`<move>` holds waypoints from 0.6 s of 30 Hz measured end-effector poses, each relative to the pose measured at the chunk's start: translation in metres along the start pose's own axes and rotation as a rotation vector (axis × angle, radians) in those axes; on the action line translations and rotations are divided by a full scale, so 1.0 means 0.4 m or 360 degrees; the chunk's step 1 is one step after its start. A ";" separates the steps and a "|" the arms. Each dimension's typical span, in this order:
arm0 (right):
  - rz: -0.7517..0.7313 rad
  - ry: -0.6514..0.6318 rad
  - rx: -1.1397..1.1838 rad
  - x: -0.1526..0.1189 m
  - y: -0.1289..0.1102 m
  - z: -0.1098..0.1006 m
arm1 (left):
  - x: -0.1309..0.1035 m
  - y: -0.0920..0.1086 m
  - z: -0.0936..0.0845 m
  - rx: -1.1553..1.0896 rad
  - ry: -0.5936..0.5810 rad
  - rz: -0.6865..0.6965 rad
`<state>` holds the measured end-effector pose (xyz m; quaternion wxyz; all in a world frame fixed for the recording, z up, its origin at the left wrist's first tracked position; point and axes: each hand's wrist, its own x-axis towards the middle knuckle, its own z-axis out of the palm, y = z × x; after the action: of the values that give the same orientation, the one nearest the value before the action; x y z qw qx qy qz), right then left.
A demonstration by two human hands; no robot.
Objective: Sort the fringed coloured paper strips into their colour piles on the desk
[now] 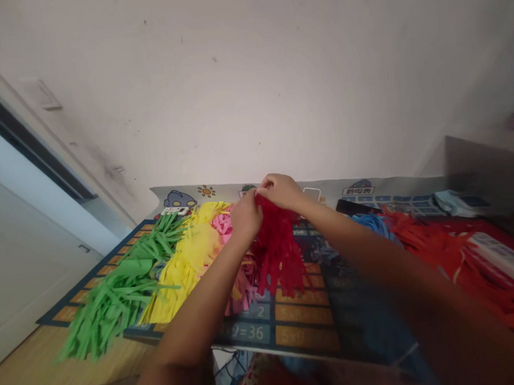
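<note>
A dark red fringed paper tassel [280, 248] hangs from my two hands, its strips fanning down over the table mat. My left hand [246, 213] pinches its top end from the left. Close beside it, my right hand [280, 190] is closed on the same top end, fingertips nearly touching the left ones. Pink fringed paper [242, 285] lies just behind and left of the red strips, partly covered by my left arm. Left of that are yellow fringed paper [178, 265] and green fringed paper [120, 291].
Orange-red paper strips [441, 246] and blue strips [373, 224] lie on the right, near a white box-like item [501, 254]. The printed mat [307, 322] covers the table, which meets a white wall [251, 89]. A door [27, 256] stands at the left.
</note>
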<state>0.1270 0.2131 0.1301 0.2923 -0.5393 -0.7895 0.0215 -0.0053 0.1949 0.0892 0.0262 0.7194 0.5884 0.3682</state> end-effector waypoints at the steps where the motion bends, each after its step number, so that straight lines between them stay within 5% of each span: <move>1: -0.0040 0.0002 0.0051 -0.016 0.014 0.004 | -0.003 -0.004 -0.013 0.0003 -0.0006 -0.0007; 7: 0.0104 0.0010 -0.0027 -0.085 0.102 0.048 | -0.012 -0.013 -0.057 -0.0048 -0.0001 0.0040; 11: 0.0167 0.0050 -0.0221 -0.097 0.120 0.003 | -0.033 -0.003 -0.075 -0.0105 -0.0018 0.0081; 15: 0.0018 0.0078 -0.0483 -0.109 0.085 -0.046 | -0.135 0.067 -0.053 -0.0178 0.0156 0.0297; 16: -0.0049 0.0059 -0.0543 -0.112 0.072 -0.053 | -0.162 0.089 -0.032 -0.0241 0.0055 0.0471; 18: -0.0201 0.0021 -0.0652 -0.123 0.046 -0.062 | -0.194 0.124 0.023 -0.0284 -0.0431 0.0564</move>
<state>0.1668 0.1712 0.1227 0.1825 -0.5370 -0.8077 -0.1613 0.0380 0.1162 0.0673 0.1033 0.8491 0.4092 0.3176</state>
